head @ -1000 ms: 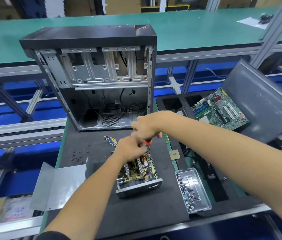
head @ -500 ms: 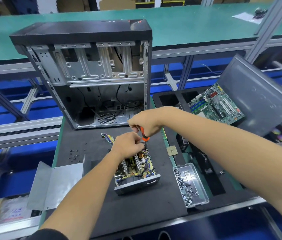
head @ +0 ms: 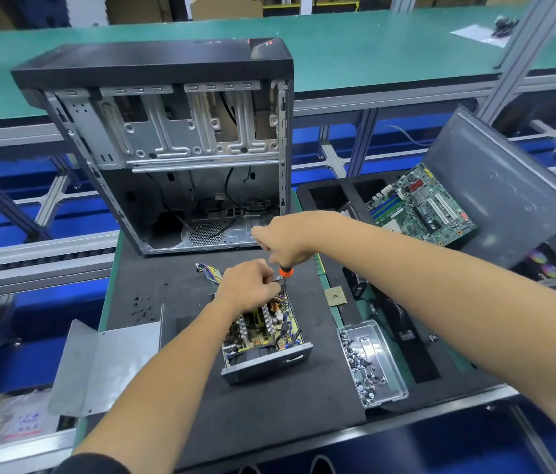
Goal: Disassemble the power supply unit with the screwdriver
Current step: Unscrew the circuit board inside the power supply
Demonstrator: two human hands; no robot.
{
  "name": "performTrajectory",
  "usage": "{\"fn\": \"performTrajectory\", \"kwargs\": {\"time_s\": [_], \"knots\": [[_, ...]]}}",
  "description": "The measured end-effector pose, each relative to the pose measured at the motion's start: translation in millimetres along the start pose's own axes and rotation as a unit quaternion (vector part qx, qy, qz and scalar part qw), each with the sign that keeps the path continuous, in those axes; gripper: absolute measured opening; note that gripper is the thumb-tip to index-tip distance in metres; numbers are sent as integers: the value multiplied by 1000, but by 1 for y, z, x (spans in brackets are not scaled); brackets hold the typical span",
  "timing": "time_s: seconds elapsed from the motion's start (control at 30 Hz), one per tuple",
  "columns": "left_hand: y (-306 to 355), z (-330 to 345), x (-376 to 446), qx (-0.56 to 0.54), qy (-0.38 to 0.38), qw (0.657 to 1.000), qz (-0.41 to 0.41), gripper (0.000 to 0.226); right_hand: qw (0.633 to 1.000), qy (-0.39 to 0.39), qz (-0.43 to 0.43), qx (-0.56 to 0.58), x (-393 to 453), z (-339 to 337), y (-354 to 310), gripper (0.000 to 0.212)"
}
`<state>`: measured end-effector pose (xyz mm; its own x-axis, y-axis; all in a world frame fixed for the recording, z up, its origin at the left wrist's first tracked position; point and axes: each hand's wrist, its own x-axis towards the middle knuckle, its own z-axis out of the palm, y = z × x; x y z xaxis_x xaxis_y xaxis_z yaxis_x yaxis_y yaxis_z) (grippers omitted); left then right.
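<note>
The opened power supply unit [head: 264,340] lies on the black mat, its circuit board and coils exposed and its metal front wall facing me. My right hand [head: 283,239] grips the orange-handled screwdriver [head: 285,272], held upright with its shaft down at the unit's far end. My left hand [head: 247,285] rests curled on that far end and pinches near the screwdriver shaft; what its fingertips hold is hidden. A bundle of coloured wires [head: 209,269] runs out behind the unit.
An empty black computer case [head: 167,148] stands upright behind. A metal cover sheet [head: 102,364] lies at left, loose screws [head: 141,306] near it. A clear tray of screws [head: 370,362] sits at right, with a CPU chip [head: 335,295], motherboard [head: 420,206] and grey panel [head: 505,193].
My right hand has risen slightly along the screwdriver handle, showing more orange. My left hand stays at the unit's far end. My head has shifted a little.
</note>
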<state>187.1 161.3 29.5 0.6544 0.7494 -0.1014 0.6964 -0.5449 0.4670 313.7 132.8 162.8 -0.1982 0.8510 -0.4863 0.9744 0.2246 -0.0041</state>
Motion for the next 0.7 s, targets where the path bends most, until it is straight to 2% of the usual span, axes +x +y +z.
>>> {"fn": "performTrajectory", "kwargs": {"time_s": [0.1, 0.27, 0.33, 0.43, 0.5, 0.57, 0.7], "knots": [[0, -1, 0, -5, -5, 1000, -3, 26, 999, 9, -50, 15, -3, -5, 6, 33], [2, -2, -1, -2, -11, 1000, -11, 26, 997, -4, -70, 42, -4, -5, 7, 27], [2, -2, -1, -3, -9, 1000, -13, 28, 997, -9, -53, 50, -5, -4, 5, 25], [2, -3, 0, -1, -13, 1000, -10, 24, 999, -26, 21, 36, -4, -2, 1, 35], [2, -3, -1, 0, -18, 1000, -4, 25, 999, -14, 30, -27, 2, 1, -1, 26], [1, -3, -1, -1, -16, 1000, -4, 24, 1000, -5, 19, -8, 4, 3, -1, 13], [2, -3, -1, -4, -10, 1000, -6, 26, 998, 8, -37, 50, -3, -4, 8, 31]]}}
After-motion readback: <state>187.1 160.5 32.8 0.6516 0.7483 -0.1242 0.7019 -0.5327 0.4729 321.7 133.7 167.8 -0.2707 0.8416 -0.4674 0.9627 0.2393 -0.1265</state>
